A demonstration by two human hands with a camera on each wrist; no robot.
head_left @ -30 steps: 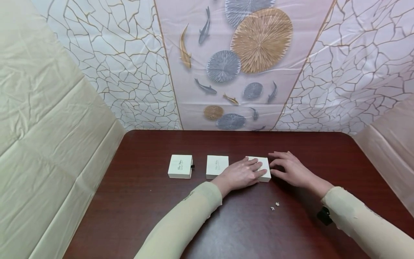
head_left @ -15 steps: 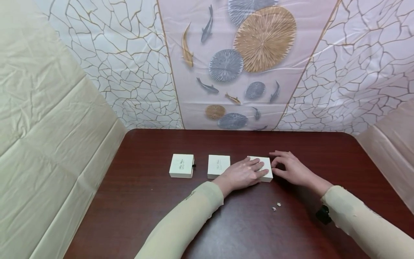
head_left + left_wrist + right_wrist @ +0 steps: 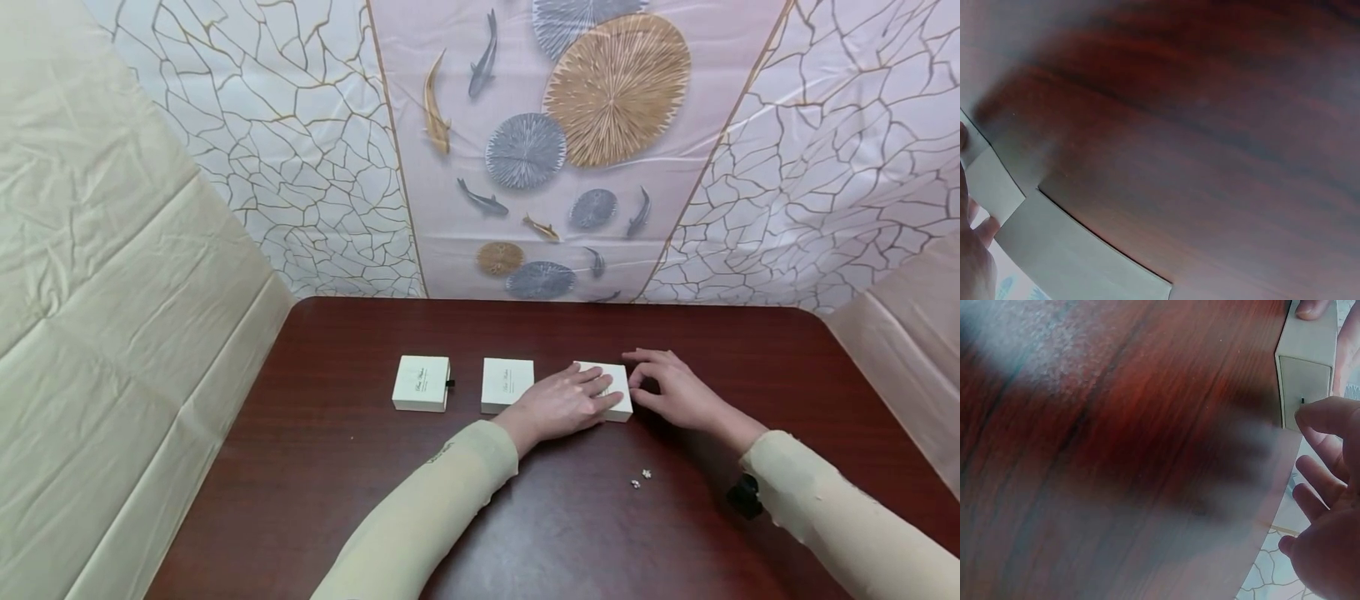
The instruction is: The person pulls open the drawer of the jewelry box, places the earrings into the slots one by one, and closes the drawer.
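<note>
Left hand (image 3: 558, 404) holds one box (image 3: 620, 383) of three; two tiny pieces (image 3: 647, 474) nearby.

Lettering (image 3: 422, 380) on the white boxes (image 3: 507, 382) and left sleeve (image 3: 431, 500) is unreadable.

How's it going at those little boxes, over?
Left hand holds rightmost white drawer box. Right hand at its right end. Two tiny trinkets lie nearby, not blocking.

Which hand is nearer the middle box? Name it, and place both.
Left. The left hand is just right of the middle box, on the right box. The right hand is farther right, at the right box's right end.
</note>
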